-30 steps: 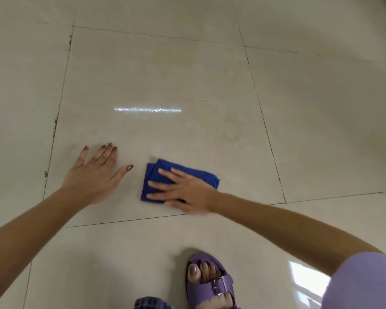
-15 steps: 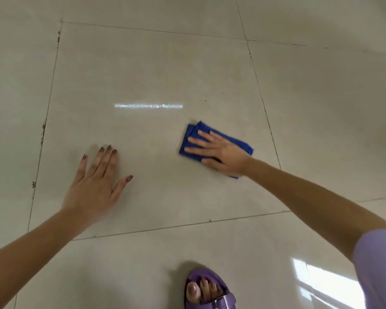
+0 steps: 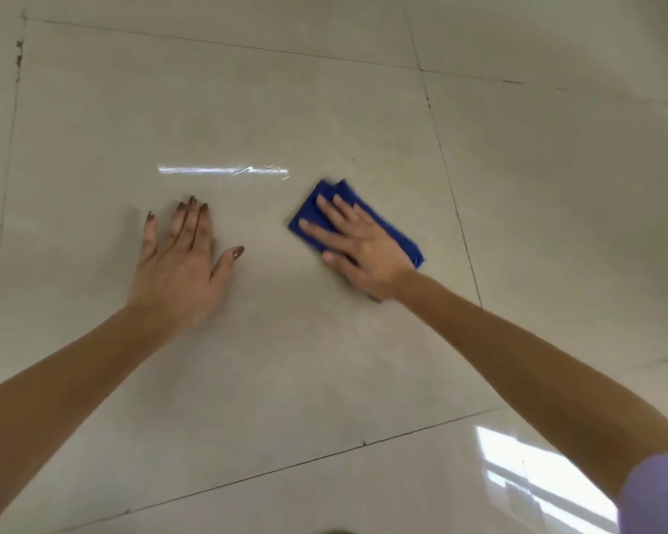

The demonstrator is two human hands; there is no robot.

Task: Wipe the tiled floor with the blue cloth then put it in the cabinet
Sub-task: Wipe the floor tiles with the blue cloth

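A folded blue cloth [image 3: 396,235] lies flat on the glossy beige tiled floor [image 3: 286,360], in the upper middle of one large tile. My right hand [image 3: 357,246] presses down on the cloth with fingers spread, covering most of it. My left hand [image 3: 180,269] rests palm down on the same tile, left of the cloth, fingers apart and holding nothing. No cabinet is in view.
Dark grout lines [image 3: 454,198] frame the tile on all sides. A strip of reflected light [image 3: 222,170] shines just beyond my hands, and a window reflection [image 3: 525,475] glares at the lower right. A lilac sleeve [image 3: 656,495] covers my right upper arm.
My right hand slid the cloth away from me and to the right, then a little further out. The left hand stayed planted. The purple sandal dropped out of view as the camera tilted forward.
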